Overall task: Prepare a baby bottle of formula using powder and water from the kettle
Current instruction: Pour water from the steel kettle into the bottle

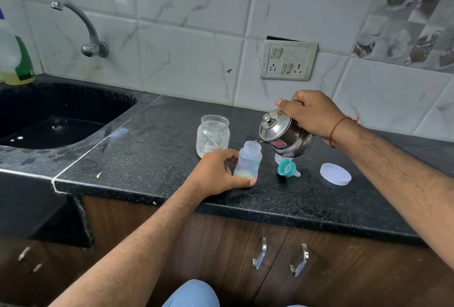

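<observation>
left hand (216, 174): fingers curled, gripping, low on counter | right hand (310, 112): raised, wrist tipped, fist closed, gripping

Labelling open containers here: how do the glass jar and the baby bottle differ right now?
The glass jar is wider, stands free and shows only powder residue; the baby bottle is narrower, held by the left hand and taking water from the kettle. The jar bears a label, the bottle coloured prints. Both are uncapped and upright.

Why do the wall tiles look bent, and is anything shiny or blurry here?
Head view: the wide-angle lens bows the wall tiles and counter edge near the borders; the steel kettle shows bright glare on its lid; the soap bottle at the left border looks soft; lighting is even, shadows faint.
</observation>
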Demonstrator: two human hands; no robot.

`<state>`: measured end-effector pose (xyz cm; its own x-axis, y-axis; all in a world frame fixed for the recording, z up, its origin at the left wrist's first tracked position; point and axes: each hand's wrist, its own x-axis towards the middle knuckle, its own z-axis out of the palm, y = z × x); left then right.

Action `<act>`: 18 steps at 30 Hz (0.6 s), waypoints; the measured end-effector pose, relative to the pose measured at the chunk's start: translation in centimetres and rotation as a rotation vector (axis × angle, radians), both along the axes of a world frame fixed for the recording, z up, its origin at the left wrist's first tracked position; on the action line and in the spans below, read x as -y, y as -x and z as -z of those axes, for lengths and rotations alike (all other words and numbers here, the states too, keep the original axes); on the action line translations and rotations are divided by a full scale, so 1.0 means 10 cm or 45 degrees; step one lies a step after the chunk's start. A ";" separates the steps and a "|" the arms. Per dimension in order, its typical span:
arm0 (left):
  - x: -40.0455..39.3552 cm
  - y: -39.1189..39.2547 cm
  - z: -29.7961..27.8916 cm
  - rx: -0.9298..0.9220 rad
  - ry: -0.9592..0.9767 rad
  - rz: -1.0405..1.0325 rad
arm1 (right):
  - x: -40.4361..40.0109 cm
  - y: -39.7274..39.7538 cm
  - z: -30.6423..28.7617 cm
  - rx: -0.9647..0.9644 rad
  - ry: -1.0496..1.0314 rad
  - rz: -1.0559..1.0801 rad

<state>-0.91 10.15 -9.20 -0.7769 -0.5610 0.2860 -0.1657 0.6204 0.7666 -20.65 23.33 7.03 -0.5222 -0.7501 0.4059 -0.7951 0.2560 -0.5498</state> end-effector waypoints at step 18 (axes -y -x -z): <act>0.01 0.01 0.01 0.012 -0.036 -0.035 | 0.00 0.00 -0.05 -0.022 -0.034 -0.016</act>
